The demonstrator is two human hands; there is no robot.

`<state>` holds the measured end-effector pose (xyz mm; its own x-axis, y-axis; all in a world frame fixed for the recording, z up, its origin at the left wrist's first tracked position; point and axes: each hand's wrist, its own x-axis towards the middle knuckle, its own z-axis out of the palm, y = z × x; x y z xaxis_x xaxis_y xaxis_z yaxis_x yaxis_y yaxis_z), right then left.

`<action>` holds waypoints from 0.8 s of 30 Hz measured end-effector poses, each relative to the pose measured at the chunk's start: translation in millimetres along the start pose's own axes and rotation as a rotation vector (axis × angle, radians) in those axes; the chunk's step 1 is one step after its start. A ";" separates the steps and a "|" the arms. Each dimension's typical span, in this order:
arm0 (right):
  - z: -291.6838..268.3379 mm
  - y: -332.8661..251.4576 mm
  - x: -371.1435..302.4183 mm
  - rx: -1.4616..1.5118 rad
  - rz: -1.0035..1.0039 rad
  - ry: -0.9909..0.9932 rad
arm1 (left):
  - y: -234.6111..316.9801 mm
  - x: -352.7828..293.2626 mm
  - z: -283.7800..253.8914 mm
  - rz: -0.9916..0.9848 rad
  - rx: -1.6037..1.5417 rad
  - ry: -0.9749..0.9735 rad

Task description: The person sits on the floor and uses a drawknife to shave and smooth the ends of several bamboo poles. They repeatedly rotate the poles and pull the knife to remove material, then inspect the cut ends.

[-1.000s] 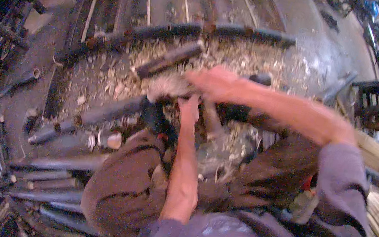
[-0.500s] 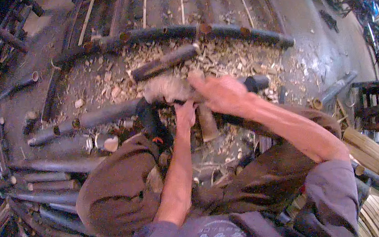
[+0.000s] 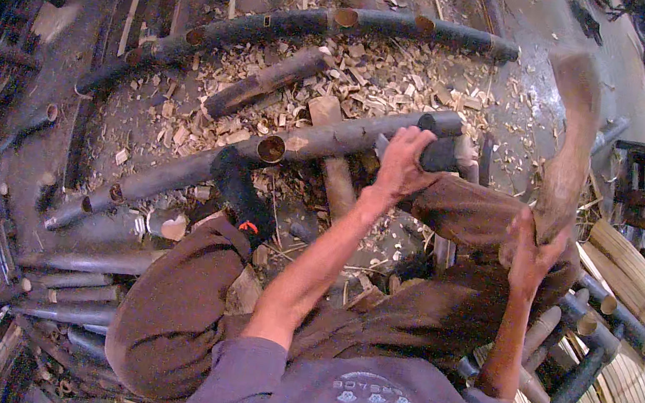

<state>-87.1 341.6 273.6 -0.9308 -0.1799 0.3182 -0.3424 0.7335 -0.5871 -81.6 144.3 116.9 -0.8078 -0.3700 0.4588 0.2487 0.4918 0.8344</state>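
Note:
A dark bamboo pole (image 3: 324, 136) with round cut openings lies slantwise in front of me, resting across a piece of wood (image 3: 337, 183). Near its right end my left hand (image 3: 406, 164) is closed against it, gripping what looks like a flat grey metal tool (image 3: 381, 145), mostly hidden by the fingers. My right hand (image 3: 532, 250), over my right knee, is wrapped around the narrow end of a wooden mallet (image 3: 573, 136). The mallet's thick head points up and away, clear of the pole. My black-covered left foot (image 3: 238, 192) hooks over the pole.
Wood chips (image 3: 377, 71) cover the floor beyond the pole, around a short loose bamboo length (image 3: 267, 83). Farther off lies a ladder-like bamboo frame (image 3: 304, 23). Bundled pale slats (image 3: 639, 336) stand at the right, with dark poles (image 3: 90, 257) stacked at the left.
The mallet has swung from over my left hand out to the right, in my right hand. My left hand has shifted right and farther along the pole. The view has shifted slightly.

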 end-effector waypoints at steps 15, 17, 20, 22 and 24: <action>15.4 14.4 -17.2 0.368 0.482 0.163 | -77.9 -5.5 17.9 -0.017 0.096 -0.179; 8.1 3.9 -10.1 0.607 0.427 0.228 | -81.1 -3.8 16.6 0.019 0.041 -0.106; 19.9 1.6 4.8 0.534 0.349 0.341 | -81.6 -6.9 15.0 0.014 0.007 -0.018; 66.7 18.2 -7.5 0.307 0.333 0.307 | -70.4 -0.4 17.5 -0.026 -0.058 0.027; 121.7 20.3 -50.2 0.295 0.426 0.063 | -76.6 0.9 16.3 -0.132 -0.032 -0.072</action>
<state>-62.9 285.8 155.2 -0.9891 0.1404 0.0440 0.0352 0.5160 -0.8558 -110.1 119.2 48.4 -0.8707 -0.3711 0.3226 0.1543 0.4168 0.8958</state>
